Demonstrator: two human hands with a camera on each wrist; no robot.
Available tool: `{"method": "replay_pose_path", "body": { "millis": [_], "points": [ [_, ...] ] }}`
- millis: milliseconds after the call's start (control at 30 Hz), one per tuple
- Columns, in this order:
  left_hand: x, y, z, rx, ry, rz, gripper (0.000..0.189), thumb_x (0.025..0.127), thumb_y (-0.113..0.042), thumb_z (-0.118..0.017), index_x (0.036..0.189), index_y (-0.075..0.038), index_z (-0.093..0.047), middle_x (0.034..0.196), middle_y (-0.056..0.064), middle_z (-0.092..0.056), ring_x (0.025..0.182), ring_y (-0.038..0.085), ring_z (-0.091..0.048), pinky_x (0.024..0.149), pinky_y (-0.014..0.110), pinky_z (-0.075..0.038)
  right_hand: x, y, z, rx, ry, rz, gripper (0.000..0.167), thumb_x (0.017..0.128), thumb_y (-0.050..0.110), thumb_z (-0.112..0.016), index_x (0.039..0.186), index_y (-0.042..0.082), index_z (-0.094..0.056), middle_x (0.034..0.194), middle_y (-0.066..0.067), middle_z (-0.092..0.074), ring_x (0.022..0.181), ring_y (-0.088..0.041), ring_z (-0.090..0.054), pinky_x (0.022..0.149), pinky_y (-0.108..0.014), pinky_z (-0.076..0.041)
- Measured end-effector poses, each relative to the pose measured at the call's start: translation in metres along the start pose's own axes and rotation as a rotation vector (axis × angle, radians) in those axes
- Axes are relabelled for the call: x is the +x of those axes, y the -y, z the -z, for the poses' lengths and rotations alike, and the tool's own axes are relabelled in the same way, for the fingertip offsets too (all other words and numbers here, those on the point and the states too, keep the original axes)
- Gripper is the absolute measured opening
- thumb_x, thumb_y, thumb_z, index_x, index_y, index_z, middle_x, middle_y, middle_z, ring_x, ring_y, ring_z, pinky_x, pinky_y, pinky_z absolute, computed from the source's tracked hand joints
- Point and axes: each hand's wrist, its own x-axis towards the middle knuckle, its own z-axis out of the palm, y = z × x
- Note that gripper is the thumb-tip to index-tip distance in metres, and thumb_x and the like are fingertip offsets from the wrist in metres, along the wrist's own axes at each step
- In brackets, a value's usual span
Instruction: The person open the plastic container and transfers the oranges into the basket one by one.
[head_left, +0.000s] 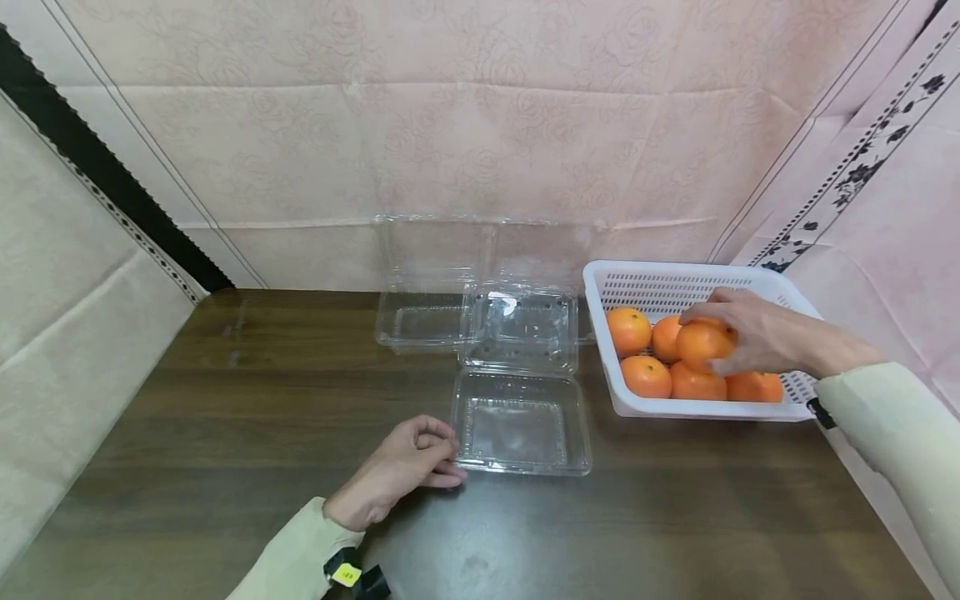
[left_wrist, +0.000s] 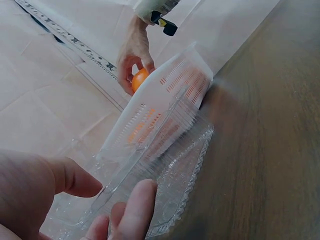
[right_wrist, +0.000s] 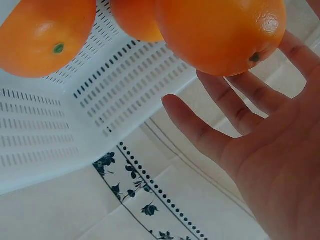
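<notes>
My right hand grips an orange over the white plastic basket, its fingers and thumb around the fruit. Other oranges lie in the basket beneath and beside it. In the right wrist view the held orange shows its stem end, with several fingers curving behind it. My left hand is low at the near left corner of a clear plastic clamshell box, fingers loosely bent at its edge. In the left wrist view thumb and fingers stand apart, with the clear plastic showing between and beyond them.
More clear clamshell plastic stands behind the near tray, with raised lids against the pale cloth backdrop. The basket is close to its right side. All of it sits on a dark wooden table, with cloth walls at both sides.
</notes>
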Motion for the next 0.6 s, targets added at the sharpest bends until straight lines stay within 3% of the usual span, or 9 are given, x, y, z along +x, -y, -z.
{"method": "replay_pose_path", "body": {
  "millis": [233,300,433,600],
  "points": [
    [0.0,-0.001,0.0,-0.044,0.012,-0.009,0.035,0.098,-0.001,-0.061,0.128,0.011,-0.046,0.109,0.023,-0.065,0.09,0.022,-0.074,0.089,0.037,-0.065,0.0,-0.009,0.002,0.153,0.066,-0.144,0.06,0.069,0.034,-0.095,0.122,0.04,-0.066,0.112,0.016,-0.07,0.095,-0.005,-0.062,0.081,-0.021,-0.05],
    [0.0,-0.001,0.001,-0.057,0.017,-0.014,0.037,0.097,0.0,-0.062,0.128,0.012,-0.045,0.109,0.024,-0.065,0.091,0.021,-0.073,0.09,0.037,-0.065,-0.002,-0.011,0.003,0.137,0.097,-0.194,0.061,0.071,0.035,-0.093,0.126,0.034,-0.066,0.118,0.006,-0.069,0.102,-0.015,-0.061,0.085,-0.029,-0.052],
    [0.001,-0.001,0.002,-0.062,0.025,-0.016,0.039,0.097,0.0,-0.063,0.129,0.013,-0.044,0.108,0.023,-0.065,0.091,0.02,-0.072,0.09,0.036,-0.064,-0.005,-0.018,0.001,0.007,0.14,-0.241,0.055,0.075,0.031,-0.088,0.125,0.02,-0.068,0.119,-0.011,-0.062,0.106,-0.029,-0.056,0.087,-0.046,-0.052],
    [0.002,-0.002,0.002,-0.073,0.037,-0.028,0.039,0.097,0.002,-0.062,0.129,0.014,-0.044,0.107,0.022,-0.064,0.091,0.02,-0.072,0.09,0.036,-0.064,-0.008,-0.029,-0.002,-0.016,0.171,-0.302,0.059,0.076,0.031,-0.088,0.129,0.018,-0.066,0.119,-0.014,-0.06,0.106,-0.031,-0.054,0.086,-0.049,-0.053]
  ]
}}
